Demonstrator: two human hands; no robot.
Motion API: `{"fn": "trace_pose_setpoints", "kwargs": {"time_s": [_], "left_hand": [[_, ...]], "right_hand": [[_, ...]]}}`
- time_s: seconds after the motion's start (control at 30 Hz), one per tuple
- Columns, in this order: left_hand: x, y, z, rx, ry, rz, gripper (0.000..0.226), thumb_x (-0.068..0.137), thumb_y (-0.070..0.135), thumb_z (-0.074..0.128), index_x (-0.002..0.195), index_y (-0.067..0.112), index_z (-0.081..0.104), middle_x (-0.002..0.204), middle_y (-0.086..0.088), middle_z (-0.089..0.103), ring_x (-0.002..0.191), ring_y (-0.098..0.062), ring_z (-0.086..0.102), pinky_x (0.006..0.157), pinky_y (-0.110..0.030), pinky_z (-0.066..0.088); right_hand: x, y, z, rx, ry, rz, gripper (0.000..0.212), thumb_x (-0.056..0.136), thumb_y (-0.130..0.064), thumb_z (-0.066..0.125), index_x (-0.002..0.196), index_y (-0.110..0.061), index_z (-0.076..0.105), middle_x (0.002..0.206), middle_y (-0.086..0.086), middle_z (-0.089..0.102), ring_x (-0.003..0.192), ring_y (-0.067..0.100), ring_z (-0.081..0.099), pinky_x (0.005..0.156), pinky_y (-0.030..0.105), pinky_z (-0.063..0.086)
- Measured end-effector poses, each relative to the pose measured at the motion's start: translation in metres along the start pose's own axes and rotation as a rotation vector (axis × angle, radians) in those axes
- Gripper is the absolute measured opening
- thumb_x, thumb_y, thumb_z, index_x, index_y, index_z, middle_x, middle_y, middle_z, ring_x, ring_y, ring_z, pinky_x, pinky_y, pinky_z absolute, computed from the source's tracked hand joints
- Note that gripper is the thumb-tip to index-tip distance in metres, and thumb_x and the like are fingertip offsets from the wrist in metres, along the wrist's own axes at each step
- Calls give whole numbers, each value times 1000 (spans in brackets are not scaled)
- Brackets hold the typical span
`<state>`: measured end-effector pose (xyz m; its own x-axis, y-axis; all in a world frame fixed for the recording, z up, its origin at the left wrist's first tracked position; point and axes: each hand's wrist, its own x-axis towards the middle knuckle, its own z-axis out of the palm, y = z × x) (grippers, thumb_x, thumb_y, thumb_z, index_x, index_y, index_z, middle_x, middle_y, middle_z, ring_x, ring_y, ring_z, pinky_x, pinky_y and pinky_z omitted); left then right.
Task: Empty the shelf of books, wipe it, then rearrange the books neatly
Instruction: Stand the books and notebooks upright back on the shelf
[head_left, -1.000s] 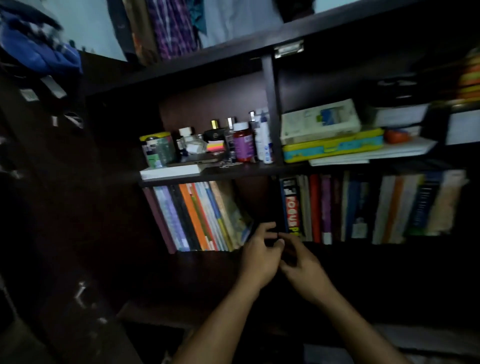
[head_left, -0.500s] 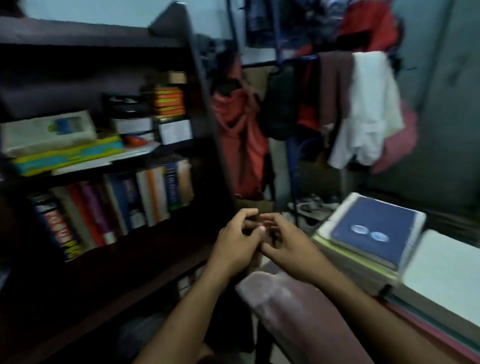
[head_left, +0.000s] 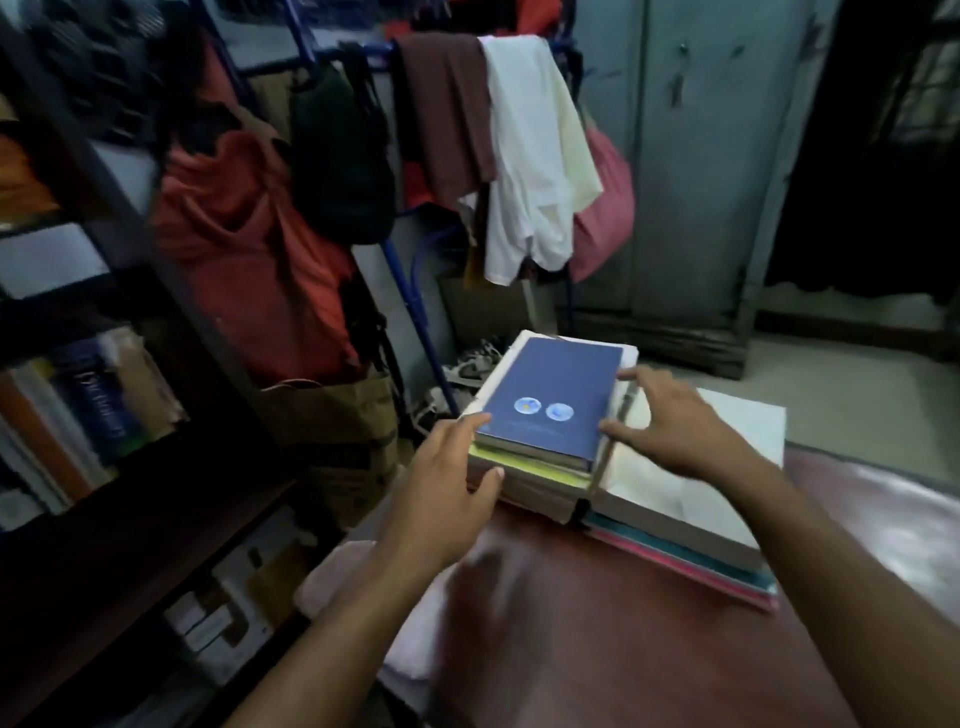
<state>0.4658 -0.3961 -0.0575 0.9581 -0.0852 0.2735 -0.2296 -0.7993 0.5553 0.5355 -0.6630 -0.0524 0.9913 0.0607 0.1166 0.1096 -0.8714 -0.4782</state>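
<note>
Bedside stack (head_left: 524, 470), blue book (head_left: 558, 395) between fingers (head_left: 621, 428)

A stack of books (head_left: 540, 457) sat on the table (head_left: 649, 649), a second stack (head_left: 691, 514) touching its right. The shelf (head_left: 130, 493) stood left; clothes (head_left: 530, 156) hung beyond.

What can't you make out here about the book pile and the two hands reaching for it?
- Blue book, head view: cover print blurred and too small to read.
- Books under it: only page edges show, so titles and count are hidden.
- Left hand, right hand: motion blur hides whether they grip yet.
- Shelf: spines dark, cut off by the left edge.
</note>
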Motion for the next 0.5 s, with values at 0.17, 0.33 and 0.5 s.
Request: {"fn": "trace_pose_setpoints", "kwargs": {"time_s": [0.17,0.33,0.5], "left_hand": [[-17,38,58,-8,-286,61,29,83,43,61,110,33,60,95,13,72,89,-7,67,84,-34,55],[-35,44,99,140,-392,66,37,93,49,58,127,34,53,129,10,49,117,-13,53,98,-32,47],[-44,48,104,251,-413,139,48,99,46,53,145,35,44,147,2,28,133,-18,41,109,-33,39]], "right_hand": [[38,76,-23,-222,-60,230,86,74,-88,47,138,-31,46,141,6,51,129,31,49,107,49,38],[52,105,-47,-137,-334,260,98,67,-96,42,131,-24,58,137,4,59,115,23,56,91,34,38],[53,115,-46,-108,-353,245,109,50,-107,40,122,-28,65,123,-2,64,107,20,60,97,38,44]]}}
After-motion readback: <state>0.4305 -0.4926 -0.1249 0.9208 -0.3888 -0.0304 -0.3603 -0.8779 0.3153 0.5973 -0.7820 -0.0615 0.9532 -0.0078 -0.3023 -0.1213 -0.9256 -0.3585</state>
